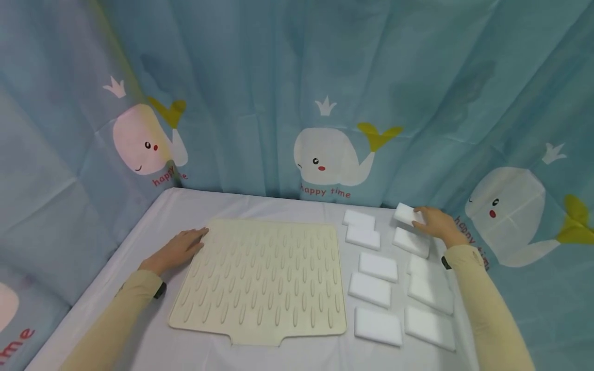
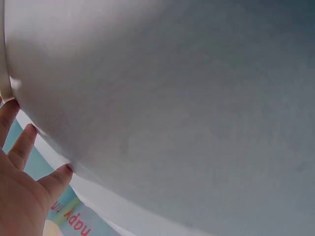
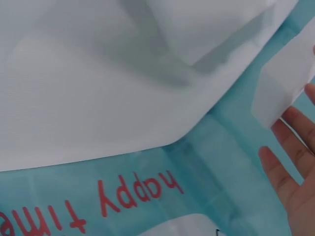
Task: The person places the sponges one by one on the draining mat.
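Right hand (image 1: 438, 224): fingers clamped on white block (image 1: 403, 213) by edge, likely to clear nearby block (image 1: 410, 242). Left hand (image 1: 175, 251): fingers apart at far-left edge of beige mat (image 1: 262, 275), perhaps steadying it.

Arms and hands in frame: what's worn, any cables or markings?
Left sleeve and right sleeve: long, pale beige, reaching the wrists. Small black item at each cuff, too small to identify. Left hand and right hand: no gloves. No cables visible.
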{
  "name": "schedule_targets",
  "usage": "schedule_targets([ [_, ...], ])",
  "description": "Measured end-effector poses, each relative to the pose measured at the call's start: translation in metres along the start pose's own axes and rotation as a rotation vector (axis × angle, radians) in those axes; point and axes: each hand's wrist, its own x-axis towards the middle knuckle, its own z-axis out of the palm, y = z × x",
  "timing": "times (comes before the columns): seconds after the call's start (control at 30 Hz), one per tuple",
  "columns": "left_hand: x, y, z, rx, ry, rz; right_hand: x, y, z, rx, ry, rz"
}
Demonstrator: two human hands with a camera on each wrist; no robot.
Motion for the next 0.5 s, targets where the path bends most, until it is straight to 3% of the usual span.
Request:
schedule_targets([
  [0.27, 0.004, -0.003, -0.003, -0.014, -0.094, -0.071, 0.004, -0.013, -0.007, 0.005, 0.038, -0.045],
  [0.5, 0.002, -0.002, -0.007, -0.049, -0.133, -0.104, 0.010, -0.035, -0.007, 0.048, 0.057, -0.083],
])
